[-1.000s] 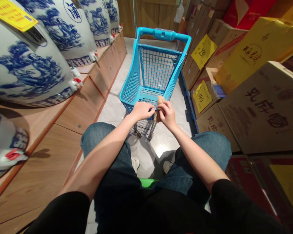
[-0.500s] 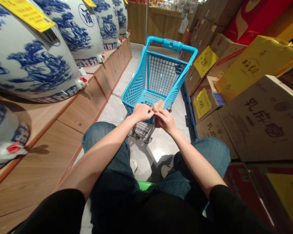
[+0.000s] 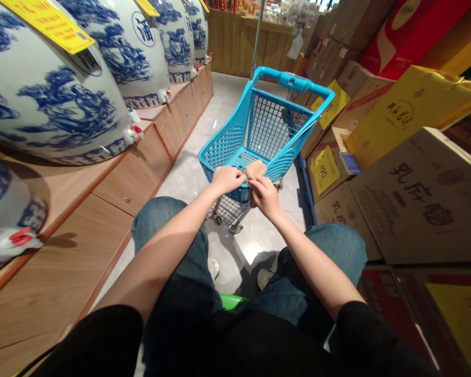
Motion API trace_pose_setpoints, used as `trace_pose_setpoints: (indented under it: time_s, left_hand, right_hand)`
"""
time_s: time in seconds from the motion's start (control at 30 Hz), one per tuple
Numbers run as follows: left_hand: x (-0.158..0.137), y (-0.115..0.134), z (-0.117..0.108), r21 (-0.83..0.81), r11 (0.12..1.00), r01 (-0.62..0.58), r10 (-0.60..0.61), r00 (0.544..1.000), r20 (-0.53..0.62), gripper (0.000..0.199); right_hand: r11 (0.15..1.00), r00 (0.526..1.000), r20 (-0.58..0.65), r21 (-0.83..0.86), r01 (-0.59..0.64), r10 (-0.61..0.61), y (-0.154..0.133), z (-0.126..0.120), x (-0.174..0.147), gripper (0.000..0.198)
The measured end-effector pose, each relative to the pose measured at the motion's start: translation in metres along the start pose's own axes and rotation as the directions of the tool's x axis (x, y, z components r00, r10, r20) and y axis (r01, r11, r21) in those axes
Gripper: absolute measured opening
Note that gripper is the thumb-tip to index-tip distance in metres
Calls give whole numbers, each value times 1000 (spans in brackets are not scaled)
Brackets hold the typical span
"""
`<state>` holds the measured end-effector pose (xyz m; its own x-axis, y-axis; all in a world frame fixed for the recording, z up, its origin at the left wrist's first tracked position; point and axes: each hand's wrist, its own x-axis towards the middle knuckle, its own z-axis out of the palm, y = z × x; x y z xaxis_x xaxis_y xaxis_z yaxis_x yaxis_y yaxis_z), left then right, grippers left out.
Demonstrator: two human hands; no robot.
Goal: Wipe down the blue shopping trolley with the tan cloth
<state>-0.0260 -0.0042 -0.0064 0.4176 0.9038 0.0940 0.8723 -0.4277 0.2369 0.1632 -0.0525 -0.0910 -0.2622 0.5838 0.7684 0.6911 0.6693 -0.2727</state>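
Note:
My left hand (image 3: pixel 228 179) is closed, its thumb and fingers pinched at the left edge of a small, tan, soft-looking piece (image 3: pixel 256 168). Gripping the same piece from below is my right hand (image 3: pixel 266 195), fingers curled around its lower part. Whether it is cloth or paper I cannot make out. Both hands are held close together over my knees. Just beyond them stands a blue shopping cart (image 3: pixel 235 144), its basket partly behind my fingers.
Large blue-and-white jars (image 3: pixel 74 104) with red-handled taps line a wooden cabinet (image 3: pixel 102 230) on the left. Stacked cartons (image 3: pixel 424 199), yellow price signs (image 3: pixel 325 170) and a yellow gift bag (image 3: pixel 404 115) crowd the right. A wooden counter (image 3: pixel 231 44) stands behind the cart.
The blue cart has shifted to the right and turned slightly, the pole by it leaning more. The tan piece shows a little more of its surface above my fingers. My hands have hardly moved.

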Motion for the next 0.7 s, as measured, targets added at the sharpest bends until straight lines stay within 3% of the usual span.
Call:
trace_pose_setpoints:
  time_s: [0.13, 0.23, 0.33, 0.4, 0.57, 0.7]
  left_hand:
    - [1, 2, 3, -12, 1000, 17, -18, 997, -73, 44]
    - [0, 4, 5, 22, 998, -62, 65, 985, -160, 47]
    - [-1, 6, 8, 42, 994, -99, 105, 971, -213, 47]
    - [-1, 8, 10, 2, 996, -85, 84, 977, -195, 47]
    - [-1, 15, 13, 8, 981, -191, 191, 976, -101, 50]
    - [-2, 16, 11, 87, 982, -165, 172, 982, -79, 51]
  right_hand:
    - [999, 994, 108, 33, 6, -9, 7, -4, 1, 35]
    - [985, 985, 23, 24, -169, 168, 29, -15, 5, 36]
    - [905, 891, -162, 51, -421, 424, 44, -19, 4, 39]
    - [868, 846, -195, 92, -487, 496, 43, -13, 0, 37]
    - [866, 856, -140, 113, -486, 499, 16, 15, -16, 39]
    - [903, 903, -13, 42, -428, 428, 1, 24, -21, 43]
